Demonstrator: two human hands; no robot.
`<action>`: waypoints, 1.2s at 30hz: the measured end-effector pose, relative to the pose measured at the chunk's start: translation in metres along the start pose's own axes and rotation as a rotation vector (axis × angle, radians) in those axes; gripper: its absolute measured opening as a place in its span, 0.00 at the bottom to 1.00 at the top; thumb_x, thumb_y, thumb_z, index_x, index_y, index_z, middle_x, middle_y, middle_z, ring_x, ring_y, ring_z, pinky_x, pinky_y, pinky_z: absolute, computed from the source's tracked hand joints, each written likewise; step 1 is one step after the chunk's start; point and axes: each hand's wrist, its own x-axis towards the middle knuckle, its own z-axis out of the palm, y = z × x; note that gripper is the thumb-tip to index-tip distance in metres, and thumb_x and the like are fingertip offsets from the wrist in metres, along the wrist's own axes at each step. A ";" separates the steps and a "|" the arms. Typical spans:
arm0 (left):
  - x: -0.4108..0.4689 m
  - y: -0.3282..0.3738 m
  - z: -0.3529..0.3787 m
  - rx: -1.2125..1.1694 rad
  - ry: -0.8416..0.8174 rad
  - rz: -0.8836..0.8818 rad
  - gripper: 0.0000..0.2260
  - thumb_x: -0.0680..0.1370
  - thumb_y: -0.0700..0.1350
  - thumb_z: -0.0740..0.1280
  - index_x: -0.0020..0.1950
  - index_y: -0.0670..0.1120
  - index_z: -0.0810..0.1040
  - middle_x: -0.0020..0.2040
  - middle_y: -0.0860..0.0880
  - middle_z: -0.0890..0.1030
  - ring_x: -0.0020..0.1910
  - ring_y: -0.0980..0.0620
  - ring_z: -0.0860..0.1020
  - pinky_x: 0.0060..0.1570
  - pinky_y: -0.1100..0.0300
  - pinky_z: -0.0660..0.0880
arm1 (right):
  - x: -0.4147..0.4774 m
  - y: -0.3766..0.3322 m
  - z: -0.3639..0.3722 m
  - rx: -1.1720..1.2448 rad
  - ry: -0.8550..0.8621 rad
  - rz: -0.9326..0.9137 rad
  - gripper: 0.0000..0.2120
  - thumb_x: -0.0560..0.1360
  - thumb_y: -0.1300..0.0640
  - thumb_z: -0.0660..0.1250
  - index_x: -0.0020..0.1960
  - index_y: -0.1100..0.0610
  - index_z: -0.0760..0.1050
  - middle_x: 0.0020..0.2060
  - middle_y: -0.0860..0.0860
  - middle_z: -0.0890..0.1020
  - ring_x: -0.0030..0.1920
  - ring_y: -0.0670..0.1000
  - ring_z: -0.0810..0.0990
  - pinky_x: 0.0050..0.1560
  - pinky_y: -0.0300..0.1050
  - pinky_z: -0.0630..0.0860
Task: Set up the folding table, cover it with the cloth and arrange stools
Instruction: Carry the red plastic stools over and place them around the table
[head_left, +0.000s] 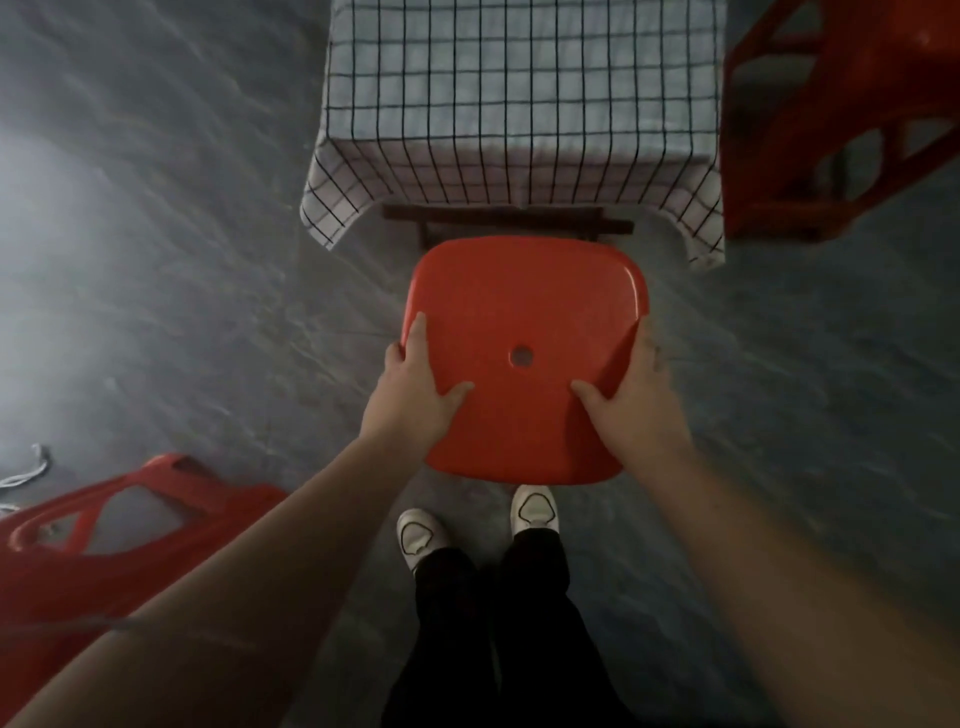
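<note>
A red plastic stool (524, 306) with a small hole in its seat is in front of me, seen from above, its far edge close to the table. My left hand (415, 384) grips the seat's left edge, thumb on top. My right hand (628, 395) grips the right edge the same way. The folding table's dark wooden frame (498, 218) shows under a white cloth with a black grid (519, 104), which covers the top and hangs over the near side. The held stool's legs are hidden under its seat.
Another red stool (841, 114) stands at the table's right side. A third red stool (104, 545) lies at the lower left on the grey floor, near a white cord (26, 473). My white shoes (478, 525) are just behind the held stool.
</note>
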 end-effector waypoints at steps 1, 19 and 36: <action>0.006 -0.004 0.007 -0.005 -0.005 -0.007 0.43 0.76 0.57 0.71 0.79 0.60 0.43 0.75 0.45 0.62 0.67 0.42 0.73 0.59 0.42 0.76 | 0.006 0.005 0.008 -0.006 -0.006 0.002 0.50 0.73 0.42 0.72 0.80 0.45 0.40 0.75 0.56 0.62 0.68 0.60 0.72 0.62 0.59 0.74; 0.020 -0.020 0.023 0.118 -0.164 -0.073 0.40 0.79 0.52 0.66 0.80 0.58 0.41 0.81 0.42 0.50 0.76 0.37 0.61 0.69 0.39 0.68 | 0.020 0.021 0.035 -0.121 -0.221 0.073 0.48 0.76 0.47 0.69 0.81 0.50 0.37 0.77 0.57 0.58 0.70 0.62 0.71 0.66 0.61 0.73; -0.250 0.034 -0.216 0.303 0.227 0.052 0.31 0.81 0.57 0.59 0.81 0.53 0.51 0.82 0.46 0.53 0.80 0.43 0.50 0.78 0.42 0.51 | -0.190 -0.178 -0.179 -0.383 -0.219 -0.567 0.32 0.80 0.45 0.58 0.80 0.51 0.54 0.78 0.54 0.61 0.78 0.57 0.56 0.76 0.56 0.60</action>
